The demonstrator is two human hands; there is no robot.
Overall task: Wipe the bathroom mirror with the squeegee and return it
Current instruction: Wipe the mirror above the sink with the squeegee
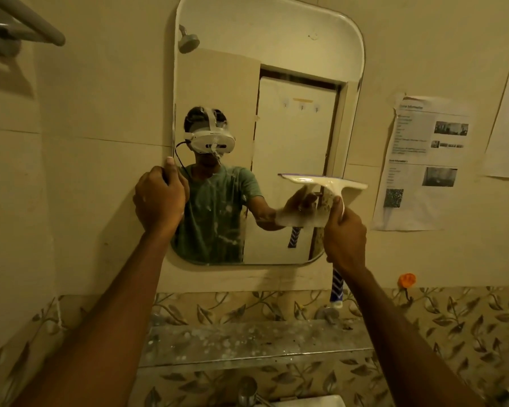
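Note:
A tall mirror (291, 54) with rounded corners hangs on the beige wall. My left hand (159, 198) grips the mirror's left edge at mid height. My right hand (346, 236) holds a white squeegee (329, 186) by its handle, whose blue-and-white end sticks out below my fist. The wide blade lies flat against the glass in the mirror's lower right part. White streaks and smears mark the glass around the middle. The mirror reflects a person with a headset and a green shirt.
A glass shelf (247, 345) spans the wall under the mirror, above a leaf-patterned tile band. A tap (249, 390) and a basin edge sit below. Printed sheets (423, 163) are taped to the right wall. An orange hook (407, 280) and a towel rail (27, 22) are also mounted.

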